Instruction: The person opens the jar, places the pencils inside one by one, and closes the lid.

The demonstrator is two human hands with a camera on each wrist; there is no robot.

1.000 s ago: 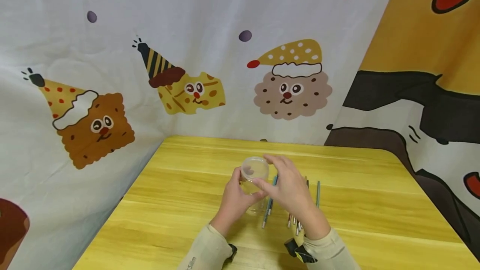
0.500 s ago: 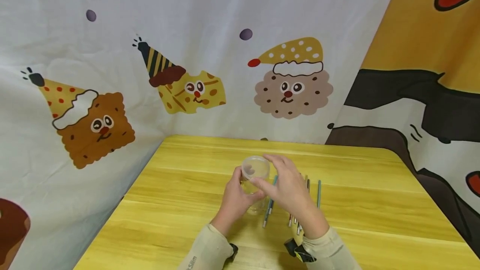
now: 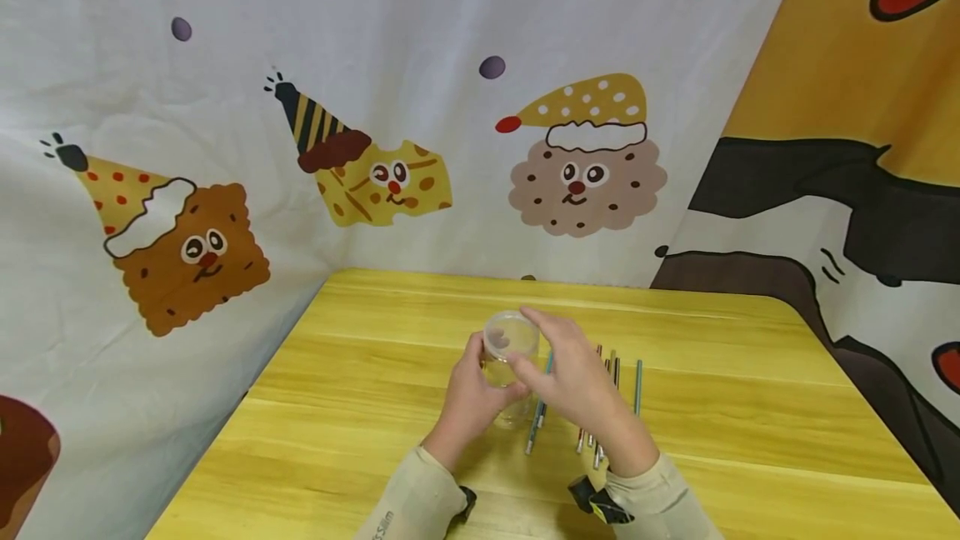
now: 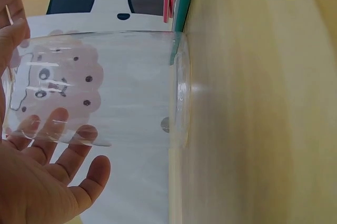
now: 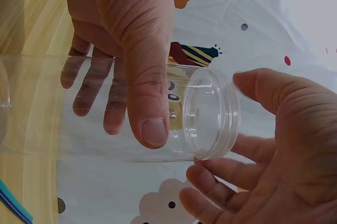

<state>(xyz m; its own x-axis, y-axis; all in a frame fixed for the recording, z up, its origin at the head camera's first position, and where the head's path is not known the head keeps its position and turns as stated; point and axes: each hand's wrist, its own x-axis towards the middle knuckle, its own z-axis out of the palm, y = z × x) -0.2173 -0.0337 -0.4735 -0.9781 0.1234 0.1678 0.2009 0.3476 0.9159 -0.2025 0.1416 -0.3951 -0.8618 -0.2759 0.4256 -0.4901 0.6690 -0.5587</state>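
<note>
With the clear jar [image 3: 498, 370] upright on the desk [image 3: 360, 440] beside the pencils [image 3: 533, 432], brace its body with the left hand [image 3: 471, 400], its grip wrapped around it, while the right hand [image 3: 576, 377] pinches the rim [image 5: 230, 116]; any twist should be light and level.

dark lettering [image 3: 384, 525], roughly "s sillim", along the left sleeve [image 3: 420, 490], start cut off

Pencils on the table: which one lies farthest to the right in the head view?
The blue-green pencil, its visible part standing alone to the right of the right hand. The other pencils all lie further left.
</note>
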